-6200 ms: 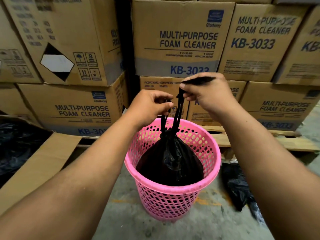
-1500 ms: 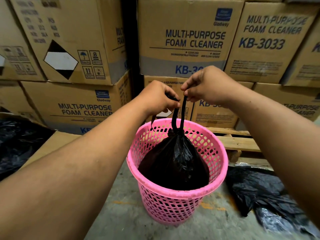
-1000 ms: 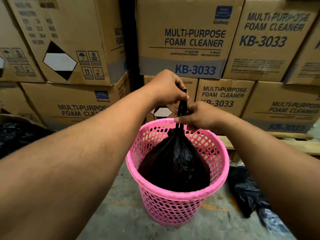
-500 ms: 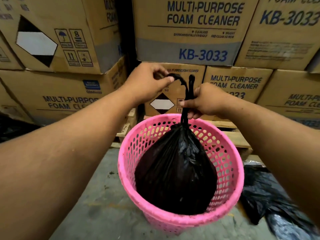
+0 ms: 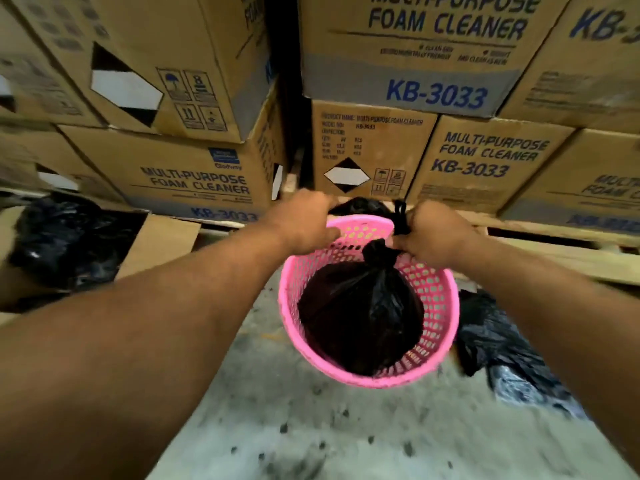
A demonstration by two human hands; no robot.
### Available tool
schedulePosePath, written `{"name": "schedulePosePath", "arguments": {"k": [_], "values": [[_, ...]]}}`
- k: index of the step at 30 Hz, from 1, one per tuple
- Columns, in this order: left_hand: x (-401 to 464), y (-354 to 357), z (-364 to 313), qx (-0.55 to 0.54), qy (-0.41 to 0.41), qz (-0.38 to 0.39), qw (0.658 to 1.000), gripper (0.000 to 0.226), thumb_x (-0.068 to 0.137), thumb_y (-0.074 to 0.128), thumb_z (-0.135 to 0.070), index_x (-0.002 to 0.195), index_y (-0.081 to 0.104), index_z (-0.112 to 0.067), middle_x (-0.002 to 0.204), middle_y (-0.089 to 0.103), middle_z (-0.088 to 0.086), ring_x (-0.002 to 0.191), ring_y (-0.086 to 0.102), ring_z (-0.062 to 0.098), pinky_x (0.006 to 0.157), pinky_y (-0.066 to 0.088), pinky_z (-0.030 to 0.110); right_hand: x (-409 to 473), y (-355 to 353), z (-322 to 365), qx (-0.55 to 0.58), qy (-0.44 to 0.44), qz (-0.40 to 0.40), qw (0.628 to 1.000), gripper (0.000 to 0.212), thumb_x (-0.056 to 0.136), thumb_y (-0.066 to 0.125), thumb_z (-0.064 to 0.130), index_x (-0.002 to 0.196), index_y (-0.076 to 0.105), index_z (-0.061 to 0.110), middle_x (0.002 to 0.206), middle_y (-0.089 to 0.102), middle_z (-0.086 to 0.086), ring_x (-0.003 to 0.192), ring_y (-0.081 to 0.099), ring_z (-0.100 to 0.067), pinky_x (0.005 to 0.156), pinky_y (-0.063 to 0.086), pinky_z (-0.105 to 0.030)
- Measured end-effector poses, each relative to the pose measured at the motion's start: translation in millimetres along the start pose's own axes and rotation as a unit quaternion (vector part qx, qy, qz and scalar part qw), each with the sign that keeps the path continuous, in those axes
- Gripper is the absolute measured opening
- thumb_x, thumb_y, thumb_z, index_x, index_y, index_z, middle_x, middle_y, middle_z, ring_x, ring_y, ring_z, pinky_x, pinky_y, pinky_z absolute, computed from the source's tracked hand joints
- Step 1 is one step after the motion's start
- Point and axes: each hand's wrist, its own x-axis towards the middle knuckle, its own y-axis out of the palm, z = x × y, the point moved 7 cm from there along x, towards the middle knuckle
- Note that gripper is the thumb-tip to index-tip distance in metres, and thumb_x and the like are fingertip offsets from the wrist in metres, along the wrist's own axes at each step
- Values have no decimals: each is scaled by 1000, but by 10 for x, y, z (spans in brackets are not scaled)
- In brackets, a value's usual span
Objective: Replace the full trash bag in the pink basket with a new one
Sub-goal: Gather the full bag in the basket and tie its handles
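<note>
Both hands have dropped to the far rim of the pink basket (image 5: 446, 306). The left hand (image 5: 304, 221) and right hand (image 5: 434, 235) now stand well apart on either side of the black trash bag (image 5: 360, 313); half a second ago they were close together above it. The tie strands (image 5: 400, 216), previously stretched upright and taut from the neck, now form a short stub above the right hand's closed fingers, with a black loop reaching across to the left hand. The neck is bunched into a knot (image 5: 377, 251) that sits lower, at rim height.
</note>
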Motion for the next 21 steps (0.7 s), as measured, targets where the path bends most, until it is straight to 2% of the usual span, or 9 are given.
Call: {"name": "schedulePosePath", "arguments": {"k": [2, 5, 8, 10, 13, 16, 17, 19, 21], "values": [[-258, -214, -11, 9, -19, 38, 999, 45, 87, 65, -38, 128, 56, -19, 115, 65, 15, 109, 58, 34, 76, 43, 32, -294, -168, 126, 25, 31, 4, 999, 23, 85, 71, 29, 80, 69, 7, 67, 64, -8, 67, 60, -27, 60, 44, -34], [-632, -724, -77, -20, -43, 55, 997, 38, 90, 62, -40, 122, 58, -18, 114, 65, 12, 101, 60, 30, 75, 40, 28, -646, -685, 369, 69, 64, -14, 995, 20, 88, 67, 28, 84, 70, 8, 64, 60, -5, 61, 56, -23, 53, 36, -30], [-1063, -1404, -165, -9, -76, 52, 996, 39, 90, 56, -50, 118, 60, -23, 112, 67, 7, 99, 63, 27, 82, 53, 39, -912, -1344, 758, 99, 76, -14, 992, 17, 88, 67, 25, 87, 71, 8, 70, 68, -4, 60, 62, -17, 51, 45, -29], [-1274, -1909, -180, 15, -102, 32, 994, 41, 88, 53, -55, 117, 60, -26, 110, 68, 4, 98, 65, 26, 80, 55, 41, -1056, -1807, 1085, 120, 58, -9, 991, 15, 89, 67, 22, 93, 72, 9, 74, 71, -5, 64, 66, -17, 61, 52, -33], [-1561, -2828, -168, 43, -148, -6, 988, 39, 88, 51, -53, 115, 61, -26, 111, 68, 4, 101, 64, 28, 81, 54, 40, -1327, -2524, 1775, 77, 5, 23, 997, 13, 91, 66, 25, 92, 71, 13, 74, 71, -3, 64, 67, -15, 64, 52, -34], [-1903, -3730, -170, 54, -181, -28, 982, 34, 93, 48, -46, 116, 59, -24, 115, 65, 6, 104, 62, 30, 82, 50, 38, -1586, -3165, 2505, 52, -53, 37, 997, 12, 88, 69, 23, 87, 71, 12, 75, 74, -8, 69, 70, -22, 68, 55, -37], [-2052, -4014, -176, 58, -193, -34, 979, 33, 94, 48, -44, 117, 59, -23, 116, 65, 6, 104, 62, 29, 82, 49, 39, -1689, -3363, 2730, 44, -69, 36, 996, 11, 87, 69, 23, 85, 71, 12, 74, 74, -8, 67, 71, -22, 67, 55, -38], [-2313, -4492, -147, 68, -219, -54, 972, 32, 94, 47, -44, 115, 60, -24, 114, 65, 5, 102, 62, 28, 84, 51, 40, -1832, -3677, 3098, 30, -90, 33, 995, 12, 88, 68, 22, 79, 69, 15, 67, 71, -3, 57, 67, -17, 53, 50, -30], [-2672, -4962, -61, 70, -257, -80, 960, 31, 93, 48, -44, 112, 61, -24, 111, 66, 4, 101, 62, 27, 86, 53, 42, -2030, -3940, 3522, -9, -118, 31, 992, 13, 89, 68, 24, 80, 68, 13, 64, 68, 0, 56, 66, -15, 48, 44, -25]]}}
